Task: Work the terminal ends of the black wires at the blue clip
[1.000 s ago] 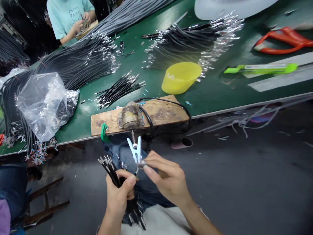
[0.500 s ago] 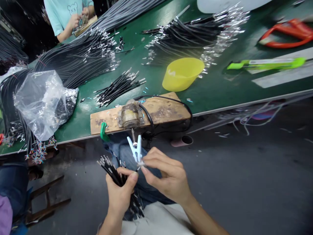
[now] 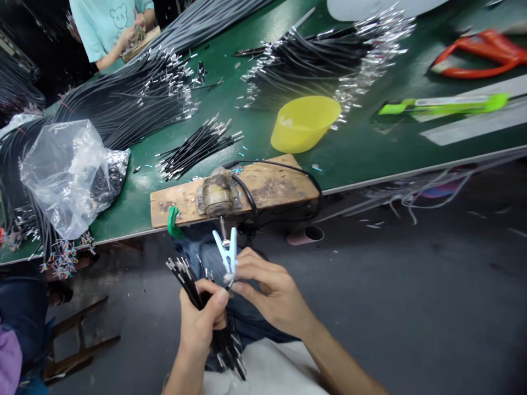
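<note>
At the bottom centre of the frame, pale cloth [image 3: 267, 370] covers the person's lap. Just above it, the left hand [image 3: 201, 321] has its fingers closed around a bundle of short black cables [image 3: 183, 277], whose silver-tipped ends fan out above the fist and hang out below it. To its right, the right hand [image 3: 269, 293] brings thumb and forefinger near each other beside a small pale tip by the left thumb; the spot is too small and blurred to tell whether they pinch it. Right above these fingertips, near the centre, a light-blue clip [image 3: 228, 257] stands at the end of a thin metal shaft [image 3: 223, 227]. The shaft juts from a worn, round-bodied device [image 3: 218, 196] on a wooden board [image 3: 275, 186] lying along the near edge of the green table [image 3: 255, 129], with a green clamp [image 3: 172, 219] at the board's left part. Beyond the board lie a loose pile of short black cables [image 3: 197, 148] and, right of it, a yellow ring [image 3: 305, 126]; a clear plastic bag [image 3: 68, 170] sits at the left. A bright green cutter [image 3: 444, 104] and orange handles [image 3: 480, 55] lie at the upper right. At the upper left, another person in a turquoise shirt [image 3: 96, 27] works with both hands.
</note>
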A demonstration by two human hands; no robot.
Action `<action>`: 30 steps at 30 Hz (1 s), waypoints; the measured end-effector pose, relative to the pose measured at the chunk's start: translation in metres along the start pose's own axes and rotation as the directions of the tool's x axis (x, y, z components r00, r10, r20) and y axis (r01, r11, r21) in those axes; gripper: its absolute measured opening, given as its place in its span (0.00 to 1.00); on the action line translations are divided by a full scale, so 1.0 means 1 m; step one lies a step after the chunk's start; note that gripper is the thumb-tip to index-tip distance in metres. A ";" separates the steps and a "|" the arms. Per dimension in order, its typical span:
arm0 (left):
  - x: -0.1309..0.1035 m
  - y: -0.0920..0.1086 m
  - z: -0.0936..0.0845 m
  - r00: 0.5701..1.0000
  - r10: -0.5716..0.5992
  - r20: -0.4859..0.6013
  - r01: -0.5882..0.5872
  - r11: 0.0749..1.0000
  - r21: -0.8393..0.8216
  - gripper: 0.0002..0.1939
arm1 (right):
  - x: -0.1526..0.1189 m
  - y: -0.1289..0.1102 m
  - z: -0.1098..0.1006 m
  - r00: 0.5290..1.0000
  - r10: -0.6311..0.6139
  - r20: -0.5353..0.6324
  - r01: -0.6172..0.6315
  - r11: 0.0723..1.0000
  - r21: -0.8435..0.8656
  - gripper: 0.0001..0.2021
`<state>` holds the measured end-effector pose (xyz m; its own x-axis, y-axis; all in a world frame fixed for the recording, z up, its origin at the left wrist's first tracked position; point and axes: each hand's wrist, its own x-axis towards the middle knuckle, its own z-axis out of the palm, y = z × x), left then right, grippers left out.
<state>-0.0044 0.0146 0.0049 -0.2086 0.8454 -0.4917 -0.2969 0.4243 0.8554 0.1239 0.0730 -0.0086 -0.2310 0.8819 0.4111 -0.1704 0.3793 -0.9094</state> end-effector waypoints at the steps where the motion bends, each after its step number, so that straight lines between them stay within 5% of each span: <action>1: 0.000 0.002 0.001 1.000 0.011 -0.001 -0.011 1.000 0.009 0.21 | 0.001 0.002 0.000 0.999 0.044 0.026 -0.046 0.997 0.068 0.09; 5: -0.001 0.006 0.001 0.982 0.186 -0.044 -0.180 0.977 0.109 0.16 | 0.010 0.011 0.004 0.939 0.340 0.054 -0.336 0.872 0.356 0.14; 8: 0.000 0.009 0.001 0.922 0.375 -0.095 -0.353 0.916 0.189 0.12 | 0.027 0.011 0.009 0.878 0.471 0.084 -0.438 0.720 0.538 0.20; 13: 0.004 0.016 0.006 0.875 0.471 -0.113 -0.447 0.875 0.188 0.03 | 0.051 -0.004 0.016 0.820 0.533 0.210 -0.500 0.488 0.715 0.18; 21: 0.010 0.017 0.015 0.893 0.441 -0.086 -0.425 0.891 0.158 0.05 | 0.043 0.007 0.023 0.795 0.565 0.222 -0.490 0.383 0.783 0.20; 25: 0.007 0.015 0.009 0.908 0.415 -0.054 -0.400 0.899 0.176 0.07 | 0.027 0.027 0.015 0.765 0.613 0.198 -0.523 0.411 0.747 0.22; 30: 0.006 0.005 -0.002 0.923 0.381 -0.053 -0.363 0.909 0.205 0.08 | 0.002 0.025 -0.002 0.827 0.559 -0.069 -0.454 0.734 0.505 0.15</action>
<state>-0.0088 0.0206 0.0060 -0.3547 0.9249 -0.1367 -0.0035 0.1449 0.9894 0.1209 0.0848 -0.0301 -0.2202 0.9601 -0.1726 -0.5035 -0.2634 -0.8229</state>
